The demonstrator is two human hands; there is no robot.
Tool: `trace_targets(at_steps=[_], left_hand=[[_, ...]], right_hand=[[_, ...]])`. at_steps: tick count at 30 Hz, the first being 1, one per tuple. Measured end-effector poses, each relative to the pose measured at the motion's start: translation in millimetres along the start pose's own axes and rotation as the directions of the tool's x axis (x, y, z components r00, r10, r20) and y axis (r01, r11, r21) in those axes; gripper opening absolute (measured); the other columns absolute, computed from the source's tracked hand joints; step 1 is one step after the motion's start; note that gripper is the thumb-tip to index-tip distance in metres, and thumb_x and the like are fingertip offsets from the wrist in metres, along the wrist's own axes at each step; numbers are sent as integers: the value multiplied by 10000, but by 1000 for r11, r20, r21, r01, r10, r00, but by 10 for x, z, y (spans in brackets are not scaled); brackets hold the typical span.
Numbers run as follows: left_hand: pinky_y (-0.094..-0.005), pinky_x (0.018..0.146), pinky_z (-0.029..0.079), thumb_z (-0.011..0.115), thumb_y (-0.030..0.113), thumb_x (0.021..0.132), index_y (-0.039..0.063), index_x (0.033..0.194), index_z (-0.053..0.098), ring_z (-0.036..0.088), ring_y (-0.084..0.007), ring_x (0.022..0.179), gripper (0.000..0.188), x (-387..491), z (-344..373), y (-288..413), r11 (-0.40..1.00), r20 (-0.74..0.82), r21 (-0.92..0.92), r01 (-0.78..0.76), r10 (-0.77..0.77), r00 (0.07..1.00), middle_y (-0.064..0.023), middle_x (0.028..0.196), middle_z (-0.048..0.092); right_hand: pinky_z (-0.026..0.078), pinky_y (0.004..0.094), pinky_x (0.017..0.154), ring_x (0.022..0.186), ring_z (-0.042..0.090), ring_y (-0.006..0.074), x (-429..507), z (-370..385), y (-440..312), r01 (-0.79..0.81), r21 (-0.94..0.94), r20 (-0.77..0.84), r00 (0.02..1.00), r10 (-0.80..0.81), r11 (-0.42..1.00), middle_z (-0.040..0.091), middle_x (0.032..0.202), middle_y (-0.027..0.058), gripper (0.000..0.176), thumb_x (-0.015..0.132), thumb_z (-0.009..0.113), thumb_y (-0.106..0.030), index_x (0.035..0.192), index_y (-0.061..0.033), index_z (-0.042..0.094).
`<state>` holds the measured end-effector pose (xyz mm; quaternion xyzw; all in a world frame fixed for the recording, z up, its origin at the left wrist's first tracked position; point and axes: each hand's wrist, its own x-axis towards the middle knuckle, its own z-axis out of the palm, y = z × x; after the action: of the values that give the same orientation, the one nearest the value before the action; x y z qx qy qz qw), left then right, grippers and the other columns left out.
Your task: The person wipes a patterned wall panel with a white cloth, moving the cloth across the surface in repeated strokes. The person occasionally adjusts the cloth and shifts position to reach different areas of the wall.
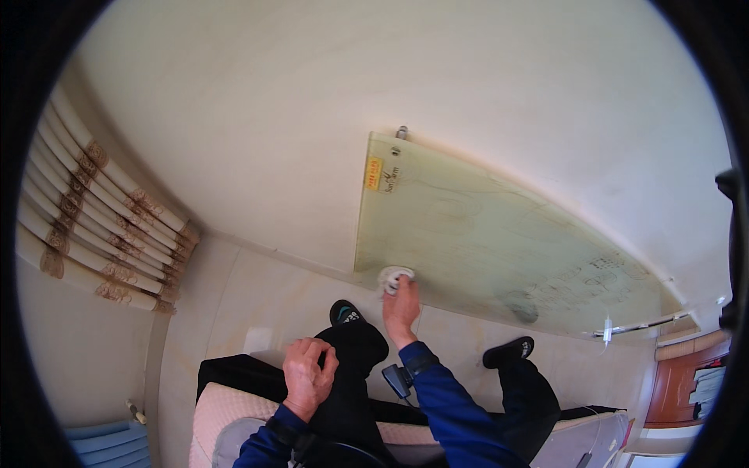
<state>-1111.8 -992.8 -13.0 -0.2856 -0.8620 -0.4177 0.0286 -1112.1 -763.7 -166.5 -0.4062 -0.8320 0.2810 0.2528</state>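
My right hand [401,307] grips a bunched white cloth [393,277] at the lower left corner of a pale green glass panel [445,228]. This panel is mounted on the wall, with a yellow sticker [374,174] and printed lettering at its upper left. Faint dark scribbles and smudges mark the glass, mostly toward the lower right. My left hand [309,374] rests on my left thigh in black trousers, its fingers curled in with nothing visible in them. The undersides of those fingers are hidden.
A pale tiled floor [275,281] runs between the wall and the pink quilted bed edge [231,403] beneath me. Patterned curtains [111,216] hang at left, above a blue ribbed item [111,444]. A white plug or adapter [607,330] with a cord sits by the panel's right end.
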Motion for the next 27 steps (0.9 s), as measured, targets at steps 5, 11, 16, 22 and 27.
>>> trace_targets(at_steps=[5,11,16,22,27], left_hand=[[-438,722,495,698,21,787,22,810,637,615,-362,815,65,9,-2,18,1000,4,-5,11,-11,1000,-145,843,657],[-444,721,498,718,38,779,52,798,634,627,-356,793,87,23,38,58,1000,-6,8,0,0,1000,-125,827,661],[-451,723,486,703,31,787,44,800,629,611,-370,795,77,-6,106,49,999,6,39,-23,23,1000,-141,820,644],[-430,716,473,655,20,855,12,825,617,596,-346,793,49,-9,199,129,1000,72,20,-10,9,997,-155,826,612],[-427,668,441,620,45,884,-26,818,591,558,-334,737,101,32,273,242,997,110,66,-46,38,993,-163,790,573]], right_hand=[[529,528,773,974,645,408,26,273,-589,6,-4,251,968,-4,1000,623,1067,166,385,801,710,-105,1158,-129,570],[535,472,804,982,657,397,179,-92,-661,-28,224,585,803,-112,974,651,1069,216,396,802,658,-74,1189,-60,574],[534,356,868,1034,649,169,31,-1055,-266,-548,797,578,814,-55,254,665,1128,37,431,877,712,-113,1287,-69,588],[542,396,919,1085,645,180,-136,-1921,581,-743,644,758,652,-19,182,657,1181,50,450,904,724,-222,1304,-75,578],[556,394,867,1034,657,176,-179,-2546,1467,-720,669,701,694,165,184,666,1137,45,448,899,722,-327,1271,-117,586]])
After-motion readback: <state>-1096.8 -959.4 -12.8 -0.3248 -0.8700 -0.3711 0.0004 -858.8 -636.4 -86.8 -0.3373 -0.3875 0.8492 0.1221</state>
